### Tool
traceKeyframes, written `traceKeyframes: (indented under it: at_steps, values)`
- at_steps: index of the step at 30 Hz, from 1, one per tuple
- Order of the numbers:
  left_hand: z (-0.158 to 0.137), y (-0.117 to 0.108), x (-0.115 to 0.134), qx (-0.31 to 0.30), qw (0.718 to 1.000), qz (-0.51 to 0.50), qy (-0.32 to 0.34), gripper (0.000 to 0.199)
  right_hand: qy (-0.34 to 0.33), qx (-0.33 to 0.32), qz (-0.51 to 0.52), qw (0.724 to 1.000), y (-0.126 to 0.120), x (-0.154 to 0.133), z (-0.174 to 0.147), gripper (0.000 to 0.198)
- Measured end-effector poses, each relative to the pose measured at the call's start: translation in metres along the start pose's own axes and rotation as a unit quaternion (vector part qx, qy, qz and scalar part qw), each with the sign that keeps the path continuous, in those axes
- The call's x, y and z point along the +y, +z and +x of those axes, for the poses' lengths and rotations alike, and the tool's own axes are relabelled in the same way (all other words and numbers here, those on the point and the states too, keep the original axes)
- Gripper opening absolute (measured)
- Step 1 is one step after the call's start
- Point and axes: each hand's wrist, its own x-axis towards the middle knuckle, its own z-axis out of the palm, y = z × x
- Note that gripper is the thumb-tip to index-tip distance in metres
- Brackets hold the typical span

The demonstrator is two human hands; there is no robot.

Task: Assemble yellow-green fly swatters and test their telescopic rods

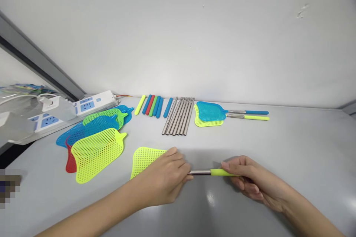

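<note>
a yellow fly swatter [147, 160] lies on the worktop [292, 148]; the left hand [167, 177] is clamped where head meets metal rod, the right hand [250, 179] closed on its yellow handle [219, 172]. keeping rod and handle aligned seems wise. loose swatter heads [94, 140], spare rods [179, 120] and finished swatters [211, 114] lie well apart, nothing obstructing

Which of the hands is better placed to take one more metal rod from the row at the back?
Probably the left hand: the metal rods lie almost straight beyond it. The right hand sits farther right and grips the swatter's yellow handle.
</note>
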Motion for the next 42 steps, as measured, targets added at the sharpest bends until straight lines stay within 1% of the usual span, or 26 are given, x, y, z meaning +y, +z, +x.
traceKeyframes:
  at_steps: [5, 11, 19, 25, 28, 34, 37, 40, 42]
  values:
    - [0.002, -0.003, -0.002, -0.001, 1.000, -0.015, 0.000, 0.026, -0.036, -0.006, -0.006, 0.999, -0.001, -0.006, -0.004, 0.032]
    - [0.003, -0.006, -0.003, -0.012, 0.999, -0.042, -0.007, 0.021, -0.066, 0.011, 0.011, 0.998, -0.005, -0.008, -0.004, 0.039]
    - [0.003, -0.005, -0.005, -0.019, 0.999, -0.044, -0.011, 0.024, -0.073, 0.009, 0.003, 0.997, -0.005, -0.012, -0.006, 0.040]
    - [0.003, -0.006, -0.009, 0.026, 0.998, -0.047, -0.037, 0.019, -0.110, -0.003, 0.002, 0.994, -0.008, -0.012, -0.005, 0.035]
    - [0.004, -0.004, -0.012, 0.037, 0.997, -0.048, -0.038, 0.018, -0.116, 0.016, -0.007, 0.993, -0.009, -0.010, -0.002, 0.031]
    - [0.003, -0.005, -0.011, 0.053, 0.996, -0.044, -0.049, 0.014, -0.123, 0.097, 0.007, 0.988, -0.010, -0.008, 0.002, 0.028]
    - [0.002, -0.007, -0.009, 0.054, 0.997, -0.025, -0.047, 0.023, -0.126, 0.099, -0.006, 0.987, -0.012, -0.010, 0.002, 0.027]
    - [0.001, -0.009, -0.007, 0.039, 0.999, -0.014, -0.033, 0.033, -0.138, 0.088, -0.025, 0.986, -0.013, -0.013, 0.001, 0.028]
    - [0.001, -0.010, -0.007, 0.031, 0.999, -0.016, -0.034, 0.037, -0.144, 0.086, -0.030, 0.985, -0.014, -0.014, 0.000, 0.028]
